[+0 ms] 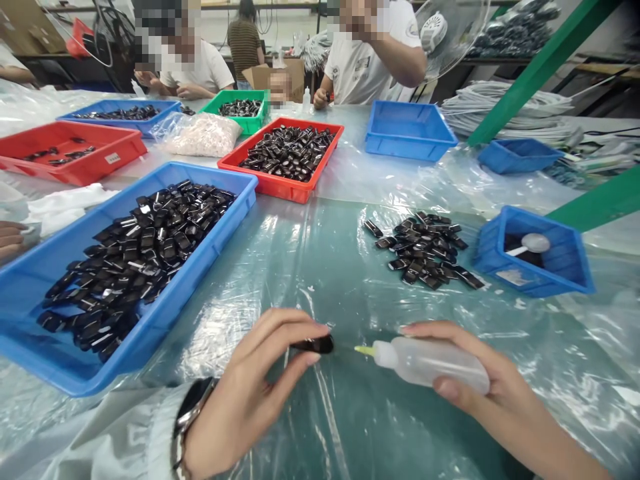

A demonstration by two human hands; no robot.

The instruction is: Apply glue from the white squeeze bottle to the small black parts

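Between its thumb and fingers, my left hand (267, 373) pinches a small black piece (320, 344) just above the plastic-covered table (280, 267). My right hand (480, 373) is wrapped round a translucent squeeze bottle (430, 361), which lies nearly level. Its yellow-green tip points left at the black piece, with a gap between them. Beyond my hands, a loose pile of black pieces (425, 247) lies on the table. To the left, a long blue tray (200, 267) holds a large heap of similar black pieces.
A small blue bin (540, 270) with a white scoop stands right of the pile. Red trays (295, 193) (85, 175), a green tray (250, 124) and a blue tray (410, 150) stand farther back. Green bars cross at right. People sit opposite; another person's hand (10, 240) shows at left.
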